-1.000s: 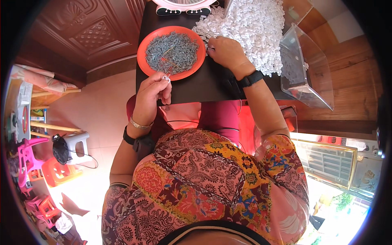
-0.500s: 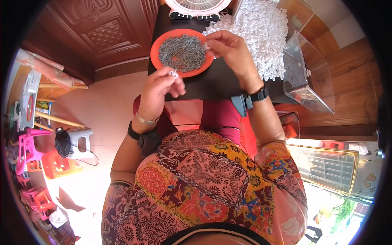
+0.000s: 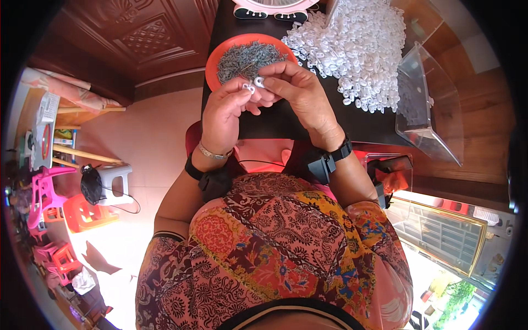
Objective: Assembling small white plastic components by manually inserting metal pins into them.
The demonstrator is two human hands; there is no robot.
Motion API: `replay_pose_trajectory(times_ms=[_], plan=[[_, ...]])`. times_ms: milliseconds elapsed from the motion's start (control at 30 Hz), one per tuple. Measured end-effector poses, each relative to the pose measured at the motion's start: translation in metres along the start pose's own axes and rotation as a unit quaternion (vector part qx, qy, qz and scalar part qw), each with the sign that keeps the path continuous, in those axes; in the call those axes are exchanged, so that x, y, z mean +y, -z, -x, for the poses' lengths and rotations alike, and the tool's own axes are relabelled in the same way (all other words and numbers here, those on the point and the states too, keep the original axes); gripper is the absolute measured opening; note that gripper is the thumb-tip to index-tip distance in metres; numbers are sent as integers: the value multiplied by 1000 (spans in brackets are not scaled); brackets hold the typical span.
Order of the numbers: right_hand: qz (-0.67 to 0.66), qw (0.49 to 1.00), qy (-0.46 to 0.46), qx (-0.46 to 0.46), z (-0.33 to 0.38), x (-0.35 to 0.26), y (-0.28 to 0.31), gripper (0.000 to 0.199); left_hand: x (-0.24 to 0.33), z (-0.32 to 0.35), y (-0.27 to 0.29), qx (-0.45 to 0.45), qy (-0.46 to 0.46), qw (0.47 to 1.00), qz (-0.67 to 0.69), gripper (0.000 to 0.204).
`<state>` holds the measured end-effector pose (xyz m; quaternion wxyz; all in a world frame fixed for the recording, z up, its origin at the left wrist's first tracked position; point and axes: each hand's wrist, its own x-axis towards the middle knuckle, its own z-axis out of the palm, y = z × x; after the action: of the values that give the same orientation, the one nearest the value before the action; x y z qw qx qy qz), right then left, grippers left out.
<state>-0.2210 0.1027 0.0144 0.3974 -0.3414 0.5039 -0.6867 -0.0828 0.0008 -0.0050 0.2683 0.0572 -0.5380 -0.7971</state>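
Note:
My left hand (image 3: 221, 116) pinches a small white plastic piece with a hole (image 3: 249, 88) between thumb and fingertips. Right beside it, my right hand (image 3: 309, 102) grips another white holed piece (image 3: 259, 81) between thumb and forefinger. The two pieces are close together; whether they touch I cannot tell. Just beyond my fingers is an orange plate (image 3: 212, 69) heaped with thin grey nail-like pieces (image 3: 250, 58). To the right of it, a big pile of white holed pieces (image 3: 360, 52) is spread over the black table (image 3: 357, 125).
A clear plastic bin (image 3: 426, 110) lies tipped at the table's right edge. At the far edge stands a pink-and-white fan (image 3: 269, 7). A carved wooden door (image 3: 148, 38) is at the far left. Plastic stools, including a grey one (image 3: 116, 184), stand on the floor at left.
My right hand has moved left and nearer from the plate's right rim to meet my left hand, bringing a white piece. My left hand has shifted slightly right and up.

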Motion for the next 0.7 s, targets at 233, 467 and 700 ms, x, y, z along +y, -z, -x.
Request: replay_pose_trajectory(times_ms=[233,467,700], plan=[[-36,999,-32,17,-11,-3,7,16,20,-9,0,104,18,983,-148,20],[-12,1000,-5,26,-15,-1,10,16,14,-20,-5,55,50,977,-199,23],[34,999,15,21,-14,2,8,14,9,-19,-8,65,80,975,-195,24]])
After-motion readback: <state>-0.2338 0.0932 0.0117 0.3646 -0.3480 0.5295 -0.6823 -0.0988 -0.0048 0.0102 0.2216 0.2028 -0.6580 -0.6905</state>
